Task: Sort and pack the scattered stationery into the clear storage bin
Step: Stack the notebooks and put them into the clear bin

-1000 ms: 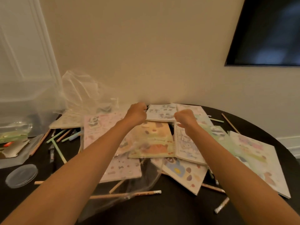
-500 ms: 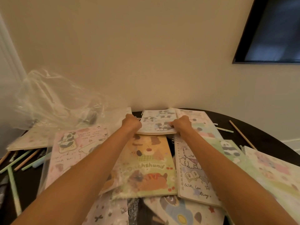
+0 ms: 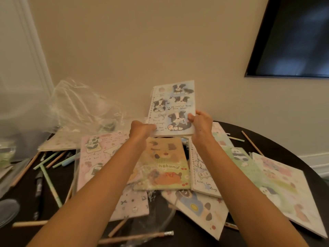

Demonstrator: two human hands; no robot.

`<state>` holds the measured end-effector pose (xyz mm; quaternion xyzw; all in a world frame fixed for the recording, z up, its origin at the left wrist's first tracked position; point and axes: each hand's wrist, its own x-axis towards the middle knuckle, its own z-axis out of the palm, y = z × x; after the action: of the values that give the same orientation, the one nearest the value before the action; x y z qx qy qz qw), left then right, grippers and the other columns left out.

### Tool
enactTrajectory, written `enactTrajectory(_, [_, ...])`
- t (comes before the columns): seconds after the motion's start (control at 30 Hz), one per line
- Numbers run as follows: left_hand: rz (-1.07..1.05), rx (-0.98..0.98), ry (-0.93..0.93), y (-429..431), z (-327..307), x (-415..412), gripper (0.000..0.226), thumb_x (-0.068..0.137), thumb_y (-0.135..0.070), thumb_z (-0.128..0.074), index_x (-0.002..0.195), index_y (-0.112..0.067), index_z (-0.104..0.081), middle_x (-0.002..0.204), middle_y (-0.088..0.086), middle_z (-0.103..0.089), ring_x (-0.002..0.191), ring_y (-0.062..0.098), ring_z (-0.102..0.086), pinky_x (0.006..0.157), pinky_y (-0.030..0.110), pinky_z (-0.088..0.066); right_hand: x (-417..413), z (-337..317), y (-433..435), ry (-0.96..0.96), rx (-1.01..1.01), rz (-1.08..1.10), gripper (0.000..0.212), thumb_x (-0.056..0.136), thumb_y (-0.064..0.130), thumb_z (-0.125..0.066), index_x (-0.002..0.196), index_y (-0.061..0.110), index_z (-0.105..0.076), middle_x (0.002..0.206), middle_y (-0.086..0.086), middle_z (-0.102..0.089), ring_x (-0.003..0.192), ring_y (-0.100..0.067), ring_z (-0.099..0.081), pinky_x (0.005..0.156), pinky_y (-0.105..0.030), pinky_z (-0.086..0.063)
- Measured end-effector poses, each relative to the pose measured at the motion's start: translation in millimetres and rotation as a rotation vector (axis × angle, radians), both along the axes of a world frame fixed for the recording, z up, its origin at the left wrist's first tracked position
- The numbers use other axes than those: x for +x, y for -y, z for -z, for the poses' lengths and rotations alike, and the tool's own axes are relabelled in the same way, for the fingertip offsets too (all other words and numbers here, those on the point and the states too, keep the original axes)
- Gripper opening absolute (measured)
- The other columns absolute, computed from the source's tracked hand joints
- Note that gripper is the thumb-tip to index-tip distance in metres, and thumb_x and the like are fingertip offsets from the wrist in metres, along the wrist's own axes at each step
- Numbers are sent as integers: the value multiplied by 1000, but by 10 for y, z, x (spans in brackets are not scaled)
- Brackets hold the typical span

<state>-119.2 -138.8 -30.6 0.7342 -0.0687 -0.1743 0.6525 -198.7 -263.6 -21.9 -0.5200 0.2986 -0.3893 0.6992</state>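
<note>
A blue spiral notebook with black-and-white dogs [image 3: 173, 106] stands tilted upright above the table. My left hand [image 3: 141, 129] grips its lower left corner and my right hand [image 3: 201, 122] pinches its right edge. Below it several notebooks lie overlapped on the dark round table [image 3: 277, 139]: an orange dachshund one [image 3: 163, 164], a pink one [image 3: 98, 157], a white spiral one [image 3: 203, 172] and a pastel one [image 3: 281, 189]. The clear storage bin [image 3: 16, 111] stands blurred at the far left.
Crumpled clear plastic bags [image 3: 80, 107] lie at the back left. Several pencils and pens [image 3: 49, 163] are scattered on the left and along the front edge. A clear round lid [image 3: 7, 211] lies at the front left. A dark screen [image 3: 295, 36] hangs on the wall.
Both hands took hold of the dog notebook at the back of the pile and lifted it from lying flat to tilted upright above the table.
</note>
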Motion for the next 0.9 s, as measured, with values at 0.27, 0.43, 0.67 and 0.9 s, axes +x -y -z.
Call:
enactTrajectory(0.27, [-228,-500,-159,-724,-112,-550,26,84,0,-63,109,2,-55,97,11,-62,85,18,-62,49,15,-45,-360,-8,-802,201,231,-24,26,87,-11,-49,80,11,-63,99,-16,-67,82,-25,-58,89,-48,-52])
enactTrajectory(0.43, [-222,-652,-141,-979,-54,-915,39,90,4,-53,127,-6,-49,112,9,-62,95,21,-63,72,30,-55,-580,109,-1369,205,244,-208,21,86,-12,-50,98,3,-56,86,-6,-63,71,-15,-60,58,-24,-50])
enactTrajectory(0.67, [-80,-584,-149,-1626,83,-807,35,95,-3,-44,129,-12,-48,101,6,-65,80,18,-63,59,30,-55,-917,293,-1314,297,416,-323,7,87,4,-47,85,7,-53,64,-4,-56,58,-14,-50,57,-23,-43])
enactTrajectory(0.9, [121,-204,-84,-1924,-49,-544,11,96,-11,-47,96,-9,-58,87,7,-66,74,21,-62,68,35,-51,-1133,234,-1172,-55,142,-517,9,90,9,-51,96,6,-57,74,-6,-70,59,-19,-66,48,-26,-52])
